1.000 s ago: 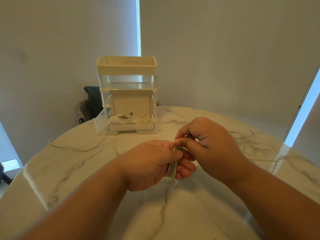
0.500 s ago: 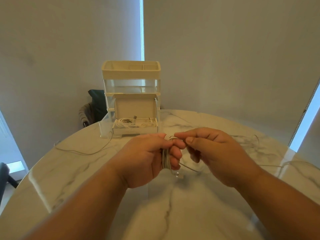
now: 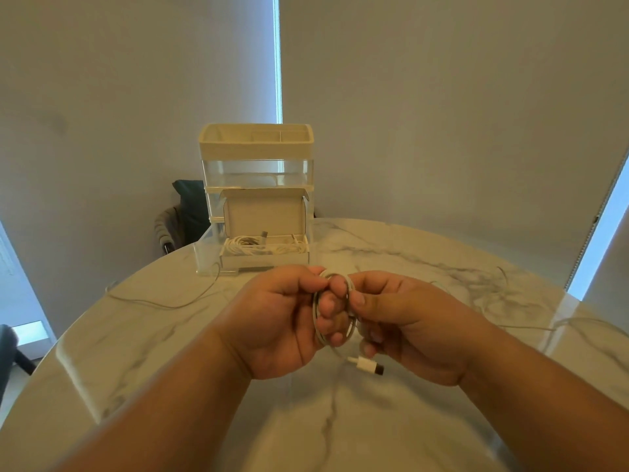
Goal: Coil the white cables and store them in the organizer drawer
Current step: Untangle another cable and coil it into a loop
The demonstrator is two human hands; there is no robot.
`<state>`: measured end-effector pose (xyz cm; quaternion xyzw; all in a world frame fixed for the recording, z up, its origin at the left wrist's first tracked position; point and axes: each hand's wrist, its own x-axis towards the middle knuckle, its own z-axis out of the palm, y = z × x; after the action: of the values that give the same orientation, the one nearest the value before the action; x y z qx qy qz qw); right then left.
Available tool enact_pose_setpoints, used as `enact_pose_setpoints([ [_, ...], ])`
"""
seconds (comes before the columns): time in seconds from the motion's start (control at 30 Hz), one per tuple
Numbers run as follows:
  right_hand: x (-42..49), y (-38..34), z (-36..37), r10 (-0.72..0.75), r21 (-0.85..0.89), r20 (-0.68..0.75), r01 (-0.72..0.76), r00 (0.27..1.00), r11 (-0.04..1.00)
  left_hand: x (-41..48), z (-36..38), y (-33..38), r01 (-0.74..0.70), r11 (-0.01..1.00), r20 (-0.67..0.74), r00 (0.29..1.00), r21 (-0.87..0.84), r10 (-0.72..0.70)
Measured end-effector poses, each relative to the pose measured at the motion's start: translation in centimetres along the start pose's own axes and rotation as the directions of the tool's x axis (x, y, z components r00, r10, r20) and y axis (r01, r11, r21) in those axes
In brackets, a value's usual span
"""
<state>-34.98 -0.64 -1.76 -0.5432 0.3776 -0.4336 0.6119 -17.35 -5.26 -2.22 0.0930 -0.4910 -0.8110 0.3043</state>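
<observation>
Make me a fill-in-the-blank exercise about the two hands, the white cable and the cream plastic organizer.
The left hand and right hand hold a coiled white cable above the round ___ table.
The cable's white plug hangs ___ the coil.
The bottom drawer of the cream plastic organizer stands ___, holding more white cables.
Missing words: marble; below; open.

Cable coil (image 3: pixel 317 321) in front of organizer (image 3: pixel 255 144): white; plug (image 3: pixel 369 366) white, dark tip. Organizer: cream top, clear drawers. Table (image 3: pixel 136 335) under organizer: white marble, grey veins. Chair (image 3: pixel 190 206) left of organizer: dark. Wall (image 3: pixel 442 131) behind organizer: plain grey.
</observation>
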Motion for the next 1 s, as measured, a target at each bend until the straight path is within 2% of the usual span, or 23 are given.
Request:
enact_pose_setpoints([
  [0.1,0.0,0.3,-0.1,-0.003,0.038,0.034,0.001,0.999,0.999,0.0,-0.4,-0.2,0.028,0.996,0.106,0.994,-0.086,-0.019],
  [0.3,0.1,0.7,-0.2,-0.002,0.088,0.070,-0.004,0.998,0.996,0.3,-0.6,-0.3,0.051,0.993,0.162,0.986,-0.103,-0.033],
  [0.43,-0.2,0.3,0.3,-0.004,0.053,0.098,-0.001,0.995,0.999,0.2,-0.7,-0.2,0.057,0.995,0.113,0.993,-0.083,-0.048],
  [0.73,0.1,0.6,1.3,-0.096,-0.012,0.104,0.098,0.990,0.995,-0.3,-0.6,1.1,0.091,0.991,-0.045,0.995,0.098,-0.087],
  [1.0,0.5,1.2,1.3,-0.098,-0.039,0.017,0.099,0.995,0.994,-0.3,-0.8,1.0,0.107,0.990,-0.109,0.989,0.090,-0.097],
])
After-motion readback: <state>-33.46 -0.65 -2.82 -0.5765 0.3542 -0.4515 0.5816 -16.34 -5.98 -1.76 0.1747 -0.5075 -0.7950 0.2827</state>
